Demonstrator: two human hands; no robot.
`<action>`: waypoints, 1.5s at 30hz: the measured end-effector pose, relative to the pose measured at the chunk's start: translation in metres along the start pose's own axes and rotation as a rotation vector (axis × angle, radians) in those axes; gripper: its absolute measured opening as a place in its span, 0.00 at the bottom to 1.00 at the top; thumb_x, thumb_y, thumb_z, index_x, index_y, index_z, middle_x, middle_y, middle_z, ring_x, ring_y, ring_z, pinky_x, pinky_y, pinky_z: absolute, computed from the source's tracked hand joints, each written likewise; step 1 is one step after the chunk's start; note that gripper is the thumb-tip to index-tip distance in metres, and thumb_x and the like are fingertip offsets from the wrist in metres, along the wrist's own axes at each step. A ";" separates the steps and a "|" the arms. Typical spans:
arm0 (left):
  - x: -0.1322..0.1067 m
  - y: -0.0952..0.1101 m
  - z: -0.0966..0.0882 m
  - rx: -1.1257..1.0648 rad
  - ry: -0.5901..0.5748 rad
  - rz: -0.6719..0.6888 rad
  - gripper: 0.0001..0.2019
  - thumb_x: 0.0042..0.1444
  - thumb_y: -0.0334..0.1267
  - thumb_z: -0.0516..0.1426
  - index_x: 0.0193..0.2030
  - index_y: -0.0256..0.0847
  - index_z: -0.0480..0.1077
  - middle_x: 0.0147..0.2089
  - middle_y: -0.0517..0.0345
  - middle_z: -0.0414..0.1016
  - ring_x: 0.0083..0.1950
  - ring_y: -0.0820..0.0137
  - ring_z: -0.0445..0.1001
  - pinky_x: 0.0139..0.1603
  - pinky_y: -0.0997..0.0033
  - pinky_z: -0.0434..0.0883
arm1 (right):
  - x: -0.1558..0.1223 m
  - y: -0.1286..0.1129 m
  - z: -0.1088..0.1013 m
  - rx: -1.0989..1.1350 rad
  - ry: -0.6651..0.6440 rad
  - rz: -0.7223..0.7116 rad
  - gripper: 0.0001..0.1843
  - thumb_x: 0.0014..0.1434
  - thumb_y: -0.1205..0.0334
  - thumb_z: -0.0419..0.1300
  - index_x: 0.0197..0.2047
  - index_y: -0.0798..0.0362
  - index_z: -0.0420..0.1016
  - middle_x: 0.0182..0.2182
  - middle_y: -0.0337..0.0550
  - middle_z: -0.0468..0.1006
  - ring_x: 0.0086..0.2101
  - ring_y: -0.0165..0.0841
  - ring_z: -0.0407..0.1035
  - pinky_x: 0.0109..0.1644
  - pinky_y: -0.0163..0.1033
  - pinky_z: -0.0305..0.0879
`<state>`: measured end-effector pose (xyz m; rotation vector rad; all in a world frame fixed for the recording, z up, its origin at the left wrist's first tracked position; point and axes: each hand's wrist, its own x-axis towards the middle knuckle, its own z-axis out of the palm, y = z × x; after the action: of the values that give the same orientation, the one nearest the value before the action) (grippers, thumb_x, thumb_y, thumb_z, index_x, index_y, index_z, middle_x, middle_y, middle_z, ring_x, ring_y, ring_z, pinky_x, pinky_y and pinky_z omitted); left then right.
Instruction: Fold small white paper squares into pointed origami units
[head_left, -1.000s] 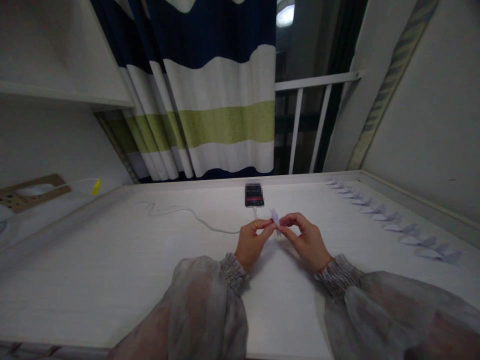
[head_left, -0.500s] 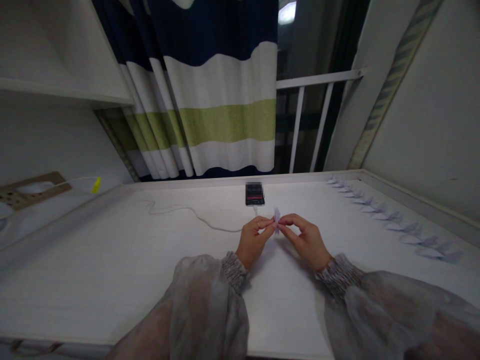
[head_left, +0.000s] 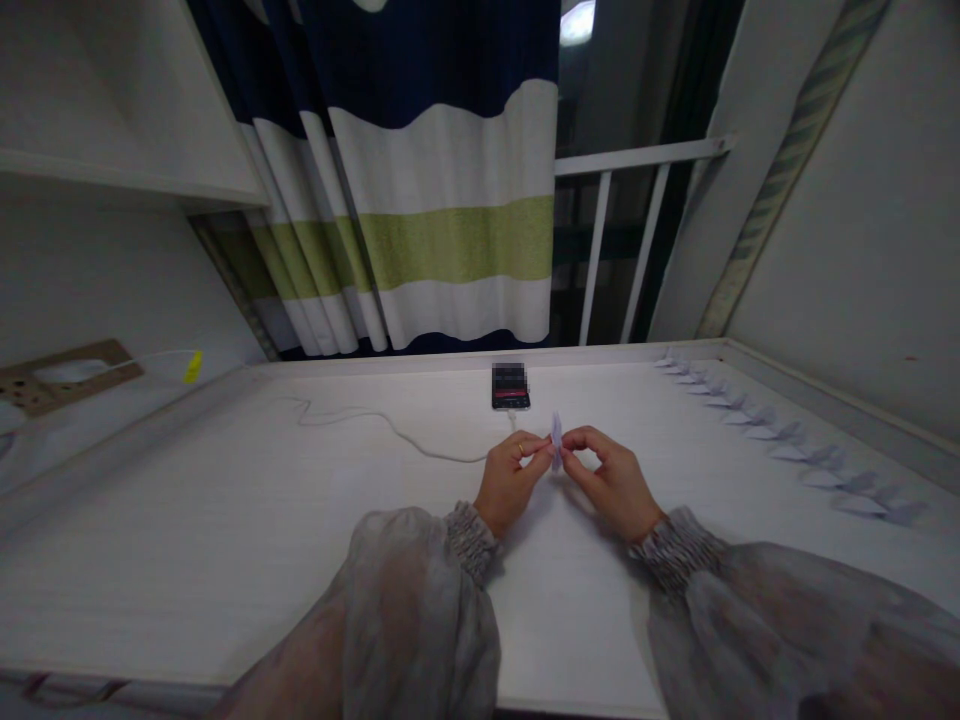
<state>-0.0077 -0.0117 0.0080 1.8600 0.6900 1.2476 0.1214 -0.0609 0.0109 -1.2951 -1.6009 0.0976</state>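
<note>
A small piece of folded white paper [head_left: 556,432] is held edge-on above the desk, a narrow upright strip from this angle. My left hand [head_left: 511,478] pinches it from the left between thumb and fingertips; a ring shows on one finger. From the other side, my right hand [head_left: 613,482] pinches the same paper with thumb and index finger. Fine folds are too small to make out. To the right, a slanting row of several folded white paper figures [head_left: 787,436] stands on the desk, apart from both hands.
A phone [head_left: 510,387] lies at the back of the white desk [head_left: 247,540], with a white cable [head_left: 420,446] running left from it. Behind hang a striped curtain [head_left: 457,240] and a white window rail [head_left: 641,160]. A socket panel [head_left: 112,360] is on the left wall.
The folded paper looks slightly narrower and more upright between the fingertips. Both hands hold nearly the same place, and the row of paper figures is unchanged.
</note>
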 end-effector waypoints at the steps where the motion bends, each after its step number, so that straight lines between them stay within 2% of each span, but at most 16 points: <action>1: 0.000 0.001 0.000 0.009 0.001 0.007 0.08 0.50 0.36 0.55 0.27 0.38 0.74 0.28 0.58 0.70 0.33 0.73 0.68 0.38 0.74 0.65 | 0.000 0.000 0.000 -0.004 0.006 -0.002 0.03 0.52 0.65 0.52 0.30 0.53 0.67 0.27 0.41 0.72 0.31 0.32 0.66 0.36 0.37 0.63; 7: -0.002 0.002 0.003 0.056 0.028 0.032 0.08 0.50 0.36 0.54 0.32 0.38 0.74 0.32 0.56 0.71 0.35 0.73 0.69 0.39 0.73 0.66 | 0.001 -0.001 0.002 0.009 0.005 0.021 0.03 0.52 0.64 0.51 0.29 0.53 0.64 0.27 0.41 0.70 0.31 0.32 0.65 0.35 0.37 0.62; 12: -0.003 0.002 0.004 -0.012 0.083 -0.049 0.11 0.48 0.36 0.56 0.38 0.36 0.72 0.34 0.55 0.73 0.37 0.72 0.70 0.43 0.71 0.66 | -0.001 0.004 0.004 0.079 0.039 0.059 0.05 0.52 0.62 0.54 0.33 0.53 0.63 0.28 0.41 0.70 0.32 0.32 0.65 0.37 0.38 0.62; 17: -0.002 0.003 0.005 -0.075 0.138 -0.149 0.09 0.42 0.37 0.60 0.30 0.34 0.71 0.29 0.56 0.74 0.33 0.72 0.70 0.40 0.70 0.67 | -0.001 0.013 0.008 0.227 0.069 0.130 0.11 0.50 0.61 0.57 0.38 0.53 0.64 0.29 0.41 0.71 0.32 0.32 0.66 0.39 0.40 0.63; 22: -0.001 0.000 0.004 -0.098 0.114 -0.171 0.07 0.44 0.36 0.59 0.28 0.35 0.71 0.29 0.56 0.73 0.33 0.72 0.69 0.40 0.71 0.66 | 0.001 0.010 0.007 0.316 0.040 0.215 0.07 0.47 0.60 0.59 0.29 0.54 0.67 0.25 0.39 0.70 0.28 0.31 0.64 0.36 0.38 0.62; 25: 0.000 0.000 0.002 -0.097 0.102 -0.131 0.04 0.45 0.35 0.58 0.28 0.36 0.70 0.29 0.58 0.72 0.33 0.72 0.69 0.40 0.71 0.65 | 0.002 0.006 0.005 0.364 -0.005 0.233 0.07 0.47 0.59 0.59 0.27 0.54 0.68 0.24 0.38 0.69 0.28 0.30 0.63 0.35 0.37 0.62; 30: 0.001 0.000 -0.001 -0.041 0.053 0.002 0.02 0.47 0.32 0.55 0.27 0.37 0.68 0.28 0.59 0.68 0.33 0.73 0.67 0.39 0.72 0.64 | 0.003 0.004 0.002 0.428 -0.072 0.168 0.07 0.49 0.59 0.58 0.30 0.53 0.68 0.28 0.39 0.69 0.32 0.31 0.64 0.39 0.38 0.61; 34: 0.002 0.000 -0.004 0.009 -0.008 0.157 0.02 0.48 0.30 0.55 0.27 0.38 0.66 0.32 0.57 0.68 0.37 0.72 0.67 0.41 0.71 0.64 | 0.002 0.007 0.001 0.483 -0.147 0.157 0.07 0.49 0.58 0.57 0.31 0.53 0.67 0.28 0.39 0.68 0.32 0.31 0.63 0.38 0.38 0.61; 38: 0.000 0.003 -0.003 0.045 -0.046 0.282 0.03 0.49 0.29 0.54 0.26 0.38 0.64 0.35 0.54 0.68 0.39 0.71 0.67 0.42 0.69 0.65 | 0.002 0.010 0.001 0.471 -0.161 0.146 0.08 0.49 0.57 0.56 0.30 0.52 0.66 0.27 0.39 0.68 0.31 0.32 0.63 0.37 0.38 0.61; 42: -0.001 0.005 -0.002 0.089 0.029 0.306 0.03 0.48 0.31 0.55 0.26 0.38 0.66 0.32 0.55 0.68 0.37 0.71 0.67 0.41 0.69 0.66 | 0.003 0.009 0.000 0.442 -0.146 0.156 0.08 0.49 0.56 0.56 0.30 0.52 0.65 0.26 0.38 0.68 0.30 0.31 0.62 0.36 0.37 0.60; 45: -0.002 0.003 0.000 0.043 0.048 0.261 0.03 0.48 0.34 0.57 0.26 0.38 0.67 0.31 0.55 0.69 0.35 0.72 0.68 0.39 0.70 0.67 | 0.003 0.008 -0.001 0.439 -0.119 0.166 0.08 0.48 0.57 0.57 0.29 0.52 0.65 0.26 0.38 0.68 0.29 0.31 0.62 0.34 0.36 0.60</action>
<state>-0.0085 -0.0147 0.0101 2.0091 0.5136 1.4564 0.1274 -0.0560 0.0081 -1.0863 -1.4620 0.6051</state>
